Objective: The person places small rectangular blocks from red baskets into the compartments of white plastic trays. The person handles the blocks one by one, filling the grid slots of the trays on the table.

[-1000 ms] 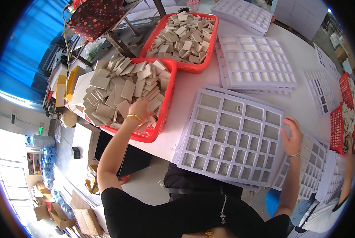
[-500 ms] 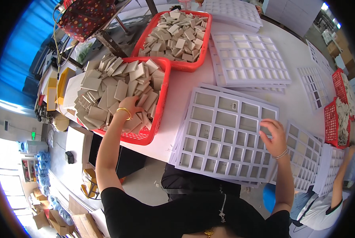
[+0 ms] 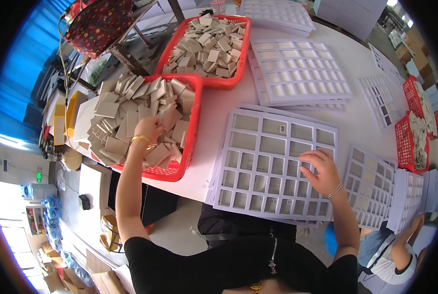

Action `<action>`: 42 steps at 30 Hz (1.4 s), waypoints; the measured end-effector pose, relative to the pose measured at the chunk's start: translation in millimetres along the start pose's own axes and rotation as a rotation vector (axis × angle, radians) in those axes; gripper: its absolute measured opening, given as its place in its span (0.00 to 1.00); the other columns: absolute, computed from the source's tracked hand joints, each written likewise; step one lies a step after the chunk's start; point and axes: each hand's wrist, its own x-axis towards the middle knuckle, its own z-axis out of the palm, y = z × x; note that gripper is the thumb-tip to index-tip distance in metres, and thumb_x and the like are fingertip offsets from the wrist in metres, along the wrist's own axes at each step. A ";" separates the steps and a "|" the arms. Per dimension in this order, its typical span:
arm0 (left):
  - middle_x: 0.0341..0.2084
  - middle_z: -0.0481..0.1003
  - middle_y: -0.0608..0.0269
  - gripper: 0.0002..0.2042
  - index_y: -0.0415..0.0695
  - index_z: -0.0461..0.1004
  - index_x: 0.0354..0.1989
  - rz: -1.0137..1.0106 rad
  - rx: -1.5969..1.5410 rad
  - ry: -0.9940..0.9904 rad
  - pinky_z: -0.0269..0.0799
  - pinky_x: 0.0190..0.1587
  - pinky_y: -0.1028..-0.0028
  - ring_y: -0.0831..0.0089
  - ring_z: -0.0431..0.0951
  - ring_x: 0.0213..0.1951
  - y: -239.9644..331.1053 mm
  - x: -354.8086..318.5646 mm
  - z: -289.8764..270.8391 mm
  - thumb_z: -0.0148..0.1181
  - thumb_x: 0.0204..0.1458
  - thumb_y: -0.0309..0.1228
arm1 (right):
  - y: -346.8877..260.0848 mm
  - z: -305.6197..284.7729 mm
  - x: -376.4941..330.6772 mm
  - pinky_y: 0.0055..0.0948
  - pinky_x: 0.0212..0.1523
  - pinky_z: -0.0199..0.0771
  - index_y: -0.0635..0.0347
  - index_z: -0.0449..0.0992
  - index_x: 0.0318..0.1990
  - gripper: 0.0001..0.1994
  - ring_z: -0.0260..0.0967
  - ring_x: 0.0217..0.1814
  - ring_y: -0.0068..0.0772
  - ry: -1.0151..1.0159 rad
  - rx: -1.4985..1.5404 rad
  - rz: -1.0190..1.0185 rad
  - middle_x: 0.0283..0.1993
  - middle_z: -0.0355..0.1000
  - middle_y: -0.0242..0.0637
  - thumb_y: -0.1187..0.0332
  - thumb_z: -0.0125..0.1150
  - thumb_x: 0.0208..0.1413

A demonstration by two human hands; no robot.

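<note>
My left hand (image 3: pixel 149 129) is over the near red basket (image 3: pixel 194 130), its fingers curled in and partly smeared by motion. At the fingertips a blurred pale tile (image 3: pixel 169 117) appears pinched. The basket is heaped with thin beige tiles, square and rectangular. My right hand (image 3: pixel 320 172) is above the right side of a white grid frame (image 3: pixel 258 171), thumb and fingers apart, holding nothing. This frame has rectangular openings over a grey backing and tops a stack of similar frames at the table's front edge.
Behind the near basket stands a second red basket (image 3: pixel 245 54) of tiles. White grid frames (image 3: pixel 302 71) are stacked farther back, and more lie (image 3: pixel 370 186) at the right. Other red baskets (image 3: pixel 405 134) stand at the far right, near a co-worker's arm (image 3: pixel 402 247).
My left hand has risen slightly and moved left among the tiles, its fingers now drawn in. My right hand has shifted a little left over the frame, while the whole view has turned slightly.
</note>
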 end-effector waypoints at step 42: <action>0.48 0.71 0.64 0.14 0.50 0.71 0.43 0.828 0.064 -0.199 0.76 0.36 0.62 0.60 0.78 0.37 274.6 -36.6 140.8 0.61 0.47 0.31 | 80.4 33.3 30.6 0.17 0.25 0.67 0.60 0.67 0.52 0.16 0.65 0.28 0.16 0.526 0.868 0.617 0.37 0.69 0.32 0.73 0.58 0.56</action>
